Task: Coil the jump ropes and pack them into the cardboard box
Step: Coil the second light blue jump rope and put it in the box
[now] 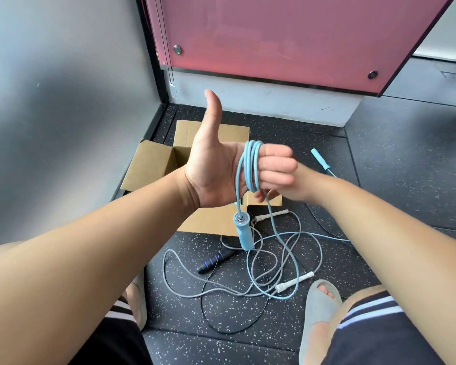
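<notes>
My left hand is raised palm toward me, thumb up, with several turns of the light blue jump rope wound round its curled fingers. One blue handle dangles below that hand. My right hand sits just behind the left fingers and pinches the blue cord where it drops toward the floor. The rope's other blue handle lies on the floor to the right. The open cardboard box stands on the floor behind and under my hands, and my left arm hides most of its inside.
A grey rope with white handles and a black rope with a black-and-blue handle lie tangled with the loose blue cord on the speckled dark floor. My slippered feet flank the tangle. A grey wall stands left, a pink panel behind.
</notes>
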